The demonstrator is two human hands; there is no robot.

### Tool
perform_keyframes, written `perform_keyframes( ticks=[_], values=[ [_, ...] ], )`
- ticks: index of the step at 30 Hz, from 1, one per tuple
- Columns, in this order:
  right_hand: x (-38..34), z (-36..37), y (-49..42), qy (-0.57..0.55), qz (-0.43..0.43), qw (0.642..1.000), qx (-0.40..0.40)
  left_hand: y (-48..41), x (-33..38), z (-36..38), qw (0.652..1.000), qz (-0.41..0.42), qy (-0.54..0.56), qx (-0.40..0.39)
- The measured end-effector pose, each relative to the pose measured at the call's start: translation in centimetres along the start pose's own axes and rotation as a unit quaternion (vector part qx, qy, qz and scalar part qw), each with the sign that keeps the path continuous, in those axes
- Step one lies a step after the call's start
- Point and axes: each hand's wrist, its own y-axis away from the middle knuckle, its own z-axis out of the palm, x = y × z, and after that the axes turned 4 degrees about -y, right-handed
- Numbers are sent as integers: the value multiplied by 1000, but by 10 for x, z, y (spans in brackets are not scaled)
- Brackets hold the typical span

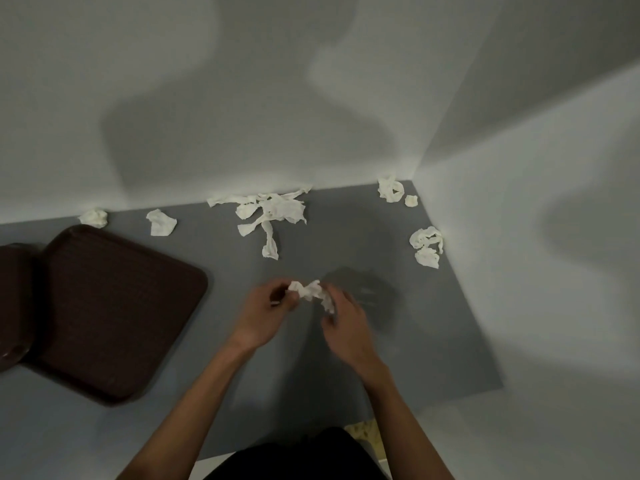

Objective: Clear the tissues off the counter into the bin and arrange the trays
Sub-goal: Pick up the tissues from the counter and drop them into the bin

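Here, over a grey counter (pixel 207 410) set into a corner of pale walls, a person's left hand (pixel 266 313) and right hand (pixel 346 327) meet on one crumpled tissue (pixel 310 291). The left fingers pinch its left end and the right fingers curl round its right end, both slightly blurred.

A large brown tray (pixel 114 306) with a ribbed floor sits at the left, turned at an angle to the counter's edges. A second brown tray (pixel 14 299), cut off by the left frame edge, meets it along one side; which lies over the other cannot be told. All the loose tissues lie on the counter surface, off the trays.

Along the back wall sit a tissue ball (pixel 93 217), a flatter scrap (pixel 161 222) just beside it, and a spread of torn strips (pixel 273 211) reaching toward the hands. Two corner pieces (pixel 390 190) lie where the walls meet, and a twisted clump (pixel 426 245) touches the right wall.

The counter's back and right edges run tight against the walls. Its near edge crosses in front of the person's dark clothing. Open grey surface lies between the large tray and the hands, and again from the hands to the right wall, shaded by the hands' shadow.
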Motion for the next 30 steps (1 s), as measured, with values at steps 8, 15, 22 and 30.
perform_keyframes(
  ticks=[8, 15, 22, 30],
  values=[
    [-22, 21, 2, -478, 160, 863, -30, 18, 11, -11, 996, -23, 34, 80],
    [-34, 7, 8, -453, 193, 870, 9, 20, 6, 11, 998, 13, -65, -2],
    [-33, -19, 18, -321, 151, 935, 25, 1, 15, 25, 977, 70, -199, 21],
    [-4, -51, 14, -149, 61, 977, 141, -6, 45, 49, 997, 3, 25, -70]
  ],
)
